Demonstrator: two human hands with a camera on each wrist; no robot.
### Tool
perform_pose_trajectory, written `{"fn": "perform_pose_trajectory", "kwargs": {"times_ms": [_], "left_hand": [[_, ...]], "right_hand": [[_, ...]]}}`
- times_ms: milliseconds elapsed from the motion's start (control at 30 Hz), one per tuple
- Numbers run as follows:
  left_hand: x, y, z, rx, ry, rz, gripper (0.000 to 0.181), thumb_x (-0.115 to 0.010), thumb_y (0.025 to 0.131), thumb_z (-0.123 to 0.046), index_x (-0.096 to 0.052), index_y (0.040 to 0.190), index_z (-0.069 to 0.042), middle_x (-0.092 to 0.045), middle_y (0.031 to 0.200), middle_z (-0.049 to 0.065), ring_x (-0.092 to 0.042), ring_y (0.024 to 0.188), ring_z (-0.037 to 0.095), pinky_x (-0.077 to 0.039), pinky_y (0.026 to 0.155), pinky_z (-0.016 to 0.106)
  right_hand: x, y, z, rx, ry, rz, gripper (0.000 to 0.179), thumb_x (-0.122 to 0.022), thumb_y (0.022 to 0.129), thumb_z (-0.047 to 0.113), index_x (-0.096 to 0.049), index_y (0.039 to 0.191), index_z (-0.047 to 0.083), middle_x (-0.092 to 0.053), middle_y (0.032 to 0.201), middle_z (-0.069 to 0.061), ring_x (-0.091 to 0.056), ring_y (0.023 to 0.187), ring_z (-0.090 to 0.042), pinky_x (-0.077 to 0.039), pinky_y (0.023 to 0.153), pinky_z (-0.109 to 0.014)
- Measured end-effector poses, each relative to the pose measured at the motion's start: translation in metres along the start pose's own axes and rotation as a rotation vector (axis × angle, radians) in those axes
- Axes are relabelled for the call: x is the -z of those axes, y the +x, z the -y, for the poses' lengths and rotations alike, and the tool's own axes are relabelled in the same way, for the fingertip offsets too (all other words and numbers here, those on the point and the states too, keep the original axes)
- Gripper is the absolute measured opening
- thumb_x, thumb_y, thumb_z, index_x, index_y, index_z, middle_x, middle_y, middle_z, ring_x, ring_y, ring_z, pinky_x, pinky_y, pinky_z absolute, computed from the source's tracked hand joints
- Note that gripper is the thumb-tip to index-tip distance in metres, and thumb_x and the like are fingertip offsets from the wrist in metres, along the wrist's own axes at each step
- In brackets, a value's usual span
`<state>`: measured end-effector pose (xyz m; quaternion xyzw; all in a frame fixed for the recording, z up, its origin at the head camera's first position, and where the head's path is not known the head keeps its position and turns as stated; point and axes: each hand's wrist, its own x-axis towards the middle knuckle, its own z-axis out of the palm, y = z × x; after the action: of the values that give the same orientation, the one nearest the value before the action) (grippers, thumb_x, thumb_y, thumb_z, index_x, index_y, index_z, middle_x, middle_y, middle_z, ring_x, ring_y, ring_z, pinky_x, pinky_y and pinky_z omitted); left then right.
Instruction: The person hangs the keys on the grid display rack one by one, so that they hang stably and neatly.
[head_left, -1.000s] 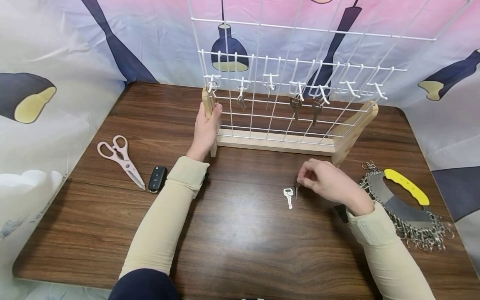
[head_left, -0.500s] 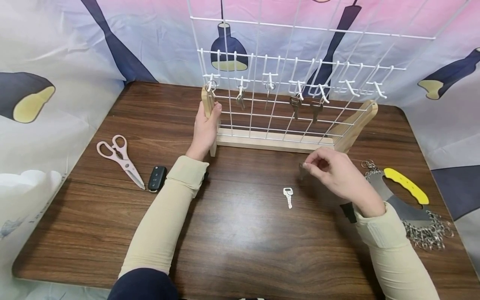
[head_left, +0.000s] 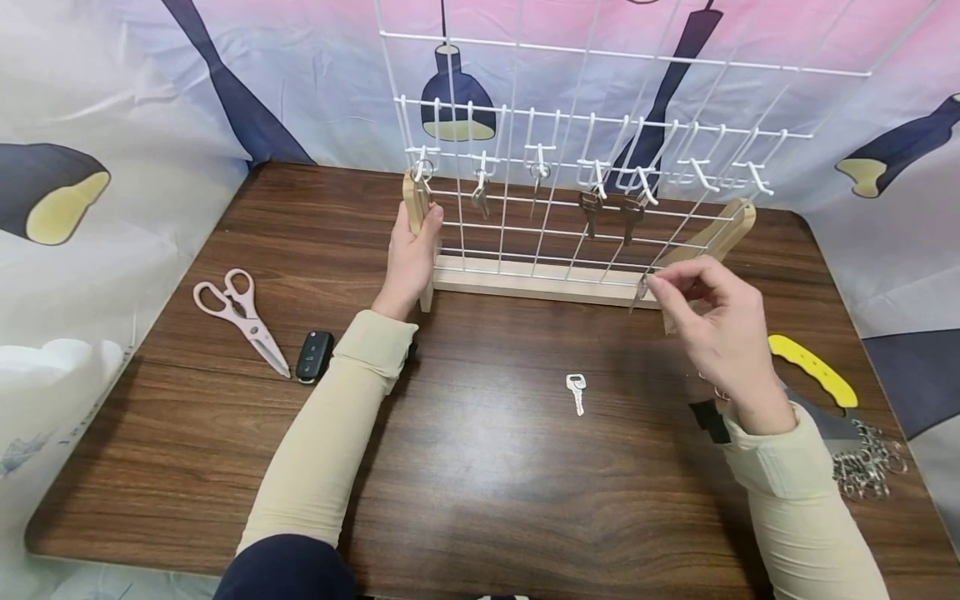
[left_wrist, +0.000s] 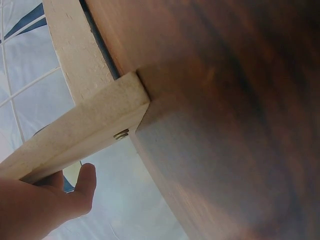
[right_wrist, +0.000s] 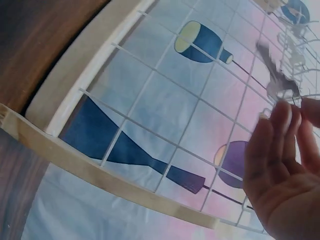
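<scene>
A white wire grid rack in a wooden stand (head_left: 540, 288) stands at the back of the table. My left hand (head_left: 408, 260) grips its left wooden upright (left_wrist: 85, 120), thumb on the near side in the head view. Between thumb and fingertips, my right hand (head_left: 720, 321) pinches a small metal key (head_left: 638, 293) on a ring, held in front of the rack's lower right part. The right wrist view shows this key (right_wrist: 274, 67) blurred beyond the fingertips. Several keys (head_left: 633, 223) hang from the rack's white hooks. A loose silver key (head_left: 577, 393) lies on the table.
Two more white hooks (head_left: 703, 178) project at the rack's right. Pink-handled scissors (head_left: 243, 321) and a black car key (head_left: 314, 357) lie left of my left forearm. Beyond my right wrist is a grey plate with a yellow handle (head_left: 813, 371) and many small metal rings (head_left: 862, 467).
My right hand has lifted the key off the table beside the loose key and carried it up and right toward the rack. My left hand keeps its grip on the upright.
</scene>
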<state>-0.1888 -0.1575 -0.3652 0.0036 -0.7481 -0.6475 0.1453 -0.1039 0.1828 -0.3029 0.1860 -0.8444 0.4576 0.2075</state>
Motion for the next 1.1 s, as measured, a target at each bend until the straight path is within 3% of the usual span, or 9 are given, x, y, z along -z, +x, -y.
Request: {"fn": "perform_pose_trajectory", "kwargs": {"times_ms": [167,333,433,667,833,1100], "left_hand": [[0.000,0.000,-0.001,-0.006,0.004,-0.002,0.040,-0.050,0.102,-0.031,-0.047,0.126,0.001,-0.051,0.105,0.005,-0.047,0.095,0.019,-0.040,0.082,0.027],[-0.001,0.000,0.000,0.001,-0.011,-0.007,0.032,-0.051,0.102,-0.030,-0.048,0.121,-0.004,-0.046,0.088,0.003,-0.046,0.076,0.019,-0.039,0.067,0.025],[-0.001,0.000,0.001,0.001,-0.015,-0.006,0.032,-0.050,0.102,-0.030,-0.048,0.121,-0.004,-0.044,0.085,0.003,-0.045,0.072,0.021,-0.038,0.063,0.025],[0.000,0.000,-0.001,-0.003,-0.025,0.003,0.036,-0.050,0.103,-0.027,-0.046,0.125,0.000,-0.044,0.086,0.002,-0.043,0.073,0.020,-0.038,0.064,0.025],[0.000,0.000,0.000,-0.009,-0.034,0.011,0.038,-0.050,0.103,-0.025,-0.045,0.127,0.003,-0.044,0.086,0.002,-0.043,0.072,0.019,-0.038,0.063,0.026],[-0.002,0.000,0.000,-0.010,-0.046,-0.004,0.027,-0.051,0.102,-0.026,-0.048,0.118,-0.005,-0.044,0.082,0.003,-0.044,0.069,0.021,-0.038,0.061,0.027]], "right_hand": [[0.004,0.007,0.024,0.036,0.118,-0.180,0.012,-0.066,0.088,-0.004,-0.064,0.094,-0.014,-0.066,0.081,-0.001,-0.055,0.067,-0.008,-0.041,0.058,-0.017],[0.007,0.014,0.022,0.051,0.203,-0.302,0.017,-0.067,0.087,-0.003,-0.063,0.094,-0.018,-0.066,0.080,-0.001,-0.058,0.064,-0.010,-0.043,0.058,-0.019],[0.007,0.018,0.013,0.048,0.263,-0.338,0.017,-0.068,0.087,-0.003,-0.063,0.094,-0.018,-0.068,0.081,-0.005,-0.060,0.064,-0.012,-0.046,0.060,-0.019],[0.006,0.026,0.005,0.004,0.606,-0.393,0.017,-0.070,0.084,-0.007,-0.061,0.092,-0.019,-0.065,0.076,-0.016,-0.057,0.059,-0.020,-0.048,0.059,-0.023],[0.004,0.031,0.011,-0.026,0.716,-0.441,0.019,-0.070,0.084,-0.008,-0.060,0.092,-0.021,-0.063,0.075,-0.019,-0.056,0.058,-0.021,-0.048,0.057,-0.025],[0.001,0.038,0.013,-0.094,0.860,-0.467,0.020,-0.070,0.084,-0.006,-0.060,0.094,-0.020,-0.063,0.073,-0.020,-0.058,0.055,-0.021,-0.050,0.054,-0.025]]}}
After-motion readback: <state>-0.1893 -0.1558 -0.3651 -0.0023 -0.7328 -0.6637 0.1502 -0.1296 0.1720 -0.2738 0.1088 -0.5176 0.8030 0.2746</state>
